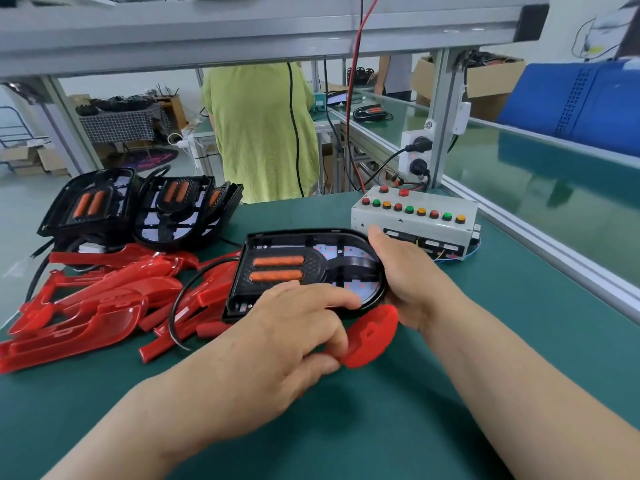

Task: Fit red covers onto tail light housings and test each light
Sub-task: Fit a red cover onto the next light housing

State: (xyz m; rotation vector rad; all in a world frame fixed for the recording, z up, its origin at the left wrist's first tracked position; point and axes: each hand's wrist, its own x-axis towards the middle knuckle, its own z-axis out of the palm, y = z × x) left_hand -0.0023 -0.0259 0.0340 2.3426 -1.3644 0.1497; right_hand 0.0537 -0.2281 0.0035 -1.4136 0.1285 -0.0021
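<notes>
Head view only. Gripping tail light housing (304, 271) at its rounded end with right hand (405, 282): thumb over the far rim, fingers curled underneath. Mid-bench, on or just over the green mat (381, 427), cannot tell which. Open face up, long axis running left-right, flat end pointing left, rounded end right. Two orange strips near the flat end, parallel to that axis. Pinching a red cover (372, 336) with left hand (287, 337): thumb and curled fingers on its edge, index finger stretched out onto the housing's near rim. Cover just beside the rounded end on the near side, partly hidden by the left hand. Further left, pile of red covers (86, 306); behind it, stacked black housings (138, 206). Behind the right hand, button test box (414, 216).
</notes>
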